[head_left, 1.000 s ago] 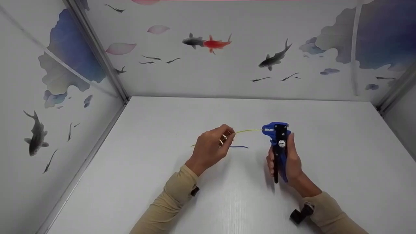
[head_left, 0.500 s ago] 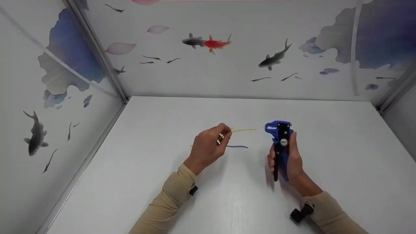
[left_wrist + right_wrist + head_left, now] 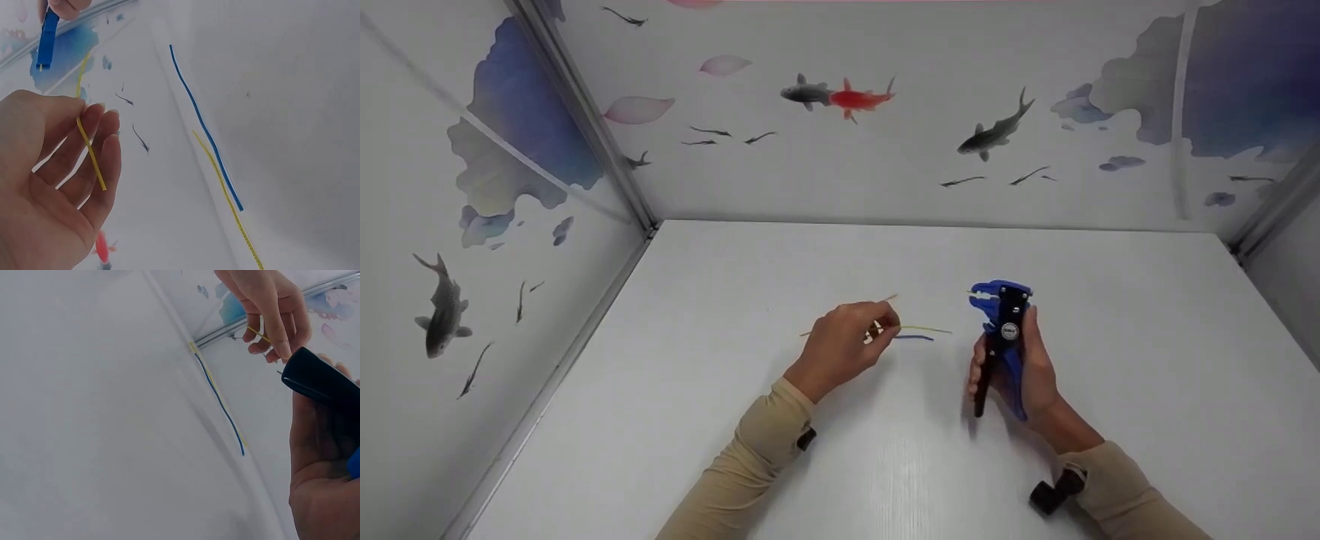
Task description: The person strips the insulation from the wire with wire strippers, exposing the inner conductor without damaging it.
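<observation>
My left hand (image 3: 844,337) pinches a yellow wire (image 3: 93,160) between thumb and fingertips. One end of it points right toward the tool in the head view, apart from it. My right hand (image 3: 1039,375) grips a blue and black wire stripper (image 3: 1011,319) upright, fingers round the black handle. A short yellow bit shows at the stripper's mouth. Below the left hand, a blue wire (image 3: 205,129) lies on the table beside another yellow wire (image 3: 228,199). The left hand partly hides both in the head view. Mostly the black handle end shows in the right wrist view.
The white table (image 3: 720,285) is bounded by a left wall panel (image 3: 510,315) and a back panel (image 3: 885,172), both printed with fish. A metal post (image 3: 585,112) stands at their corner. A black device (image 3: 1057,491) sits on the right wrist.
The yellow wire has come away from the stripper's mouth and tilted down with my left fingers. The stripper's handles have spread apart in my right hand. A short yellow bit stays at the mouth.
</observation>
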`<state>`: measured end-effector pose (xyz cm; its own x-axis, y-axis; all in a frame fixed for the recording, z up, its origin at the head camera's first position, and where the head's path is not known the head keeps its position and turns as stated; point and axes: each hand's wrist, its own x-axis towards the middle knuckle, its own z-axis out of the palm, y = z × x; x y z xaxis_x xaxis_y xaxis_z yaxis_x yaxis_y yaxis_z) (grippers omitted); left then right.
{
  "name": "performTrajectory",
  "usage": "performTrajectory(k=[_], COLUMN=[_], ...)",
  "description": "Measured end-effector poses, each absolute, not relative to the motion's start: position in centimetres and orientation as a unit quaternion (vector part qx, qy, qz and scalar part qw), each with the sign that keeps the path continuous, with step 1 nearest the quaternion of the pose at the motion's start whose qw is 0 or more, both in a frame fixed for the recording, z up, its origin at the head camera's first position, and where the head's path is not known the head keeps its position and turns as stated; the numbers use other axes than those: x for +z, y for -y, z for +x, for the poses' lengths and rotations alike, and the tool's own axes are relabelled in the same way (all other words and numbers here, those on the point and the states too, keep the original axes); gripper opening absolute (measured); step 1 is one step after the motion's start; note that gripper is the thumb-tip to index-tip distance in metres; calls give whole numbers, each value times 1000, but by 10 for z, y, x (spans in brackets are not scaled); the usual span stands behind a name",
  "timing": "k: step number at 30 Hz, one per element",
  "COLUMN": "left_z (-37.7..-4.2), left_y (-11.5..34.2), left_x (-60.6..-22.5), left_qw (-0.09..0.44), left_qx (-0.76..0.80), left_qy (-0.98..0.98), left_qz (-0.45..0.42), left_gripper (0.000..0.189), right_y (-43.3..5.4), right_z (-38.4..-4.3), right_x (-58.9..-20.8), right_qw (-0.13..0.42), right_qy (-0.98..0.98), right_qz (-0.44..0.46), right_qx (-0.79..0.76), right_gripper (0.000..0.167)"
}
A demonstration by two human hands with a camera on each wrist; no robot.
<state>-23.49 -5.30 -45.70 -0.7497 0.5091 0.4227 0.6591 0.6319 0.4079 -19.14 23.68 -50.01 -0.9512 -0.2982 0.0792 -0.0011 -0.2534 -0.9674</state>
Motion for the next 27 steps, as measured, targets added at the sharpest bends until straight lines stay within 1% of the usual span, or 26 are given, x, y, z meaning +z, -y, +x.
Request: performTrajectory(k=[6,12,16,23,27], left_z=[-235,-234,-233,-232,-233], left_y=[53,52,52,53,56], left_x=[-460,-463,-465,-468,-472], left_qw=[83,50,40,42,29], left_qx=[-260,-239,-229,-206,-211], left_qy=[905,915,918,924,925], left_qz=[-327,-322,-321,-320,-314], left_gripper=[4,6,6,7,8], right_y=[-238,-238,-238,-238,-239], right_z=[-193,-195,-195,-195,-195], right_x=[-502,-505,-506,-507,-508], right_qw=[125,130,136,141,142], right_qy=[-596,-597,-593,-596,-598], right_qz=[-135,-141,-147,-140,-137], right_qx=[-782,-779,-780,-778,-777], right_gripper=[90,93,92,91,91])
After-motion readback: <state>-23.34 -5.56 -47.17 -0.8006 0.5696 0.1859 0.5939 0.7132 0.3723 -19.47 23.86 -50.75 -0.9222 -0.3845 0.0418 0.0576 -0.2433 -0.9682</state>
